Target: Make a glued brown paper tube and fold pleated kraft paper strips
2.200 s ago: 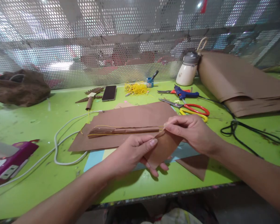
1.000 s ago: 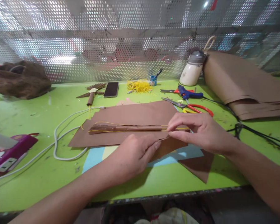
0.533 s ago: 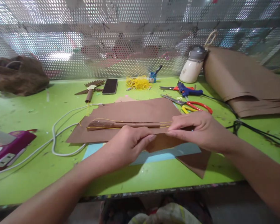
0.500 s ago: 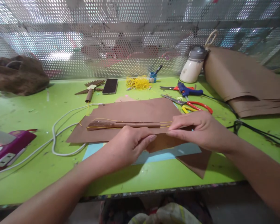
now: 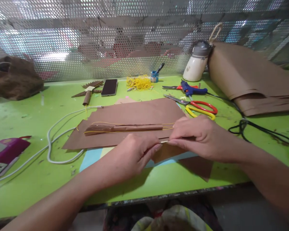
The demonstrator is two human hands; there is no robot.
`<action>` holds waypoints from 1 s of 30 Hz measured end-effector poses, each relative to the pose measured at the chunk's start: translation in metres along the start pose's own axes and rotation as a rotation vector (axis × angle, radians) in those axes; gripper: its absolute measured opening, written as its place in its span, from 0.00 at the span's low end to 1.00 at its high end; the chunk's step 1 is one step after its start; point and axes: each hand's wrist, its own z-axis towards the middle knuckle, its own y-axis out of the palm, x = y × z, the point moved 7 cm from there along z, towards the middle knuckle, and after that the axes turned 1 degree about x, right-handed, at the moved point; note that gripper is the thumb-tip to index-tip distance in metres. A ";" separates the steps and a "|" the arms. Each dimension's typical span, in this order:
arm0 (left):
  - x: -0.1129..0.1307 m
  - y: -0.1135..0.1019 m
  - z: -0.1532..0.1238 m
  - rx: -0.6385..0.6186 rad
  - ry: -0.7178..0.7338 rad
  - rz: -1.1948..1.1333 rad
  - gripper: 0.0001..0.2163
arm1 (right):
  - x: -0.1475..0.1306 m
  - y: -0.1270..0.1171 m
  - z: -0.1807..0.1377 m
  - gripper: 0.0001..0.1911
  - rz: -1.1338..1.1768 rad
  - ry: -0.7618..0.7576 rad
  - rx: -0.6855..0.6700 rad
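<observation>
My left hand [image 5: 141, 149] and my right hand [image 5: 195, 134] meet near the table's front, thumbs and forefingers pinched on the upper edge of a piece of brown paper [image 5: 167, 153]. A short pale strip [image 5: 164, 141] shows between the fingertips; whether it is the paper's folded edge I cannot tell. Just behind my hands lies a brown paper roll [image 5: 137, 127] with a fringed left end and yellow strings [image 5: 167, 127] along it. It rests on larger brown paper sheets [image 5: 135, 110], with light blue paper [image 5: 91, 158] underneath.
Red-and-yellow scissors [image 5: 202, 107] and a blue glue gun [image 5: 192, 89] lie behind my right hand. Farther back are yellow shreds [image 5: 139, 83], a blue paint jar [image 5: 154, 77], a phone [image 5: 109, 87] and a white bottle [image 5: 196, 64]. A white cable [image 5: 49, 144] and purple power strip [image 5: 7, 154] lie left.
My right hand has moved left, closer to my left hand, along the paper's edge. The pale strip now shows between the fingertips. The whole view has shifted slightly.
</observation>
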 end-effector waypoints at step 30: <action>-0.007 0.002 0.006 0.007 -0.103 -0.220 0.13 | 0.014 0.006 0.001 0.07 0.130 0.215 -0.039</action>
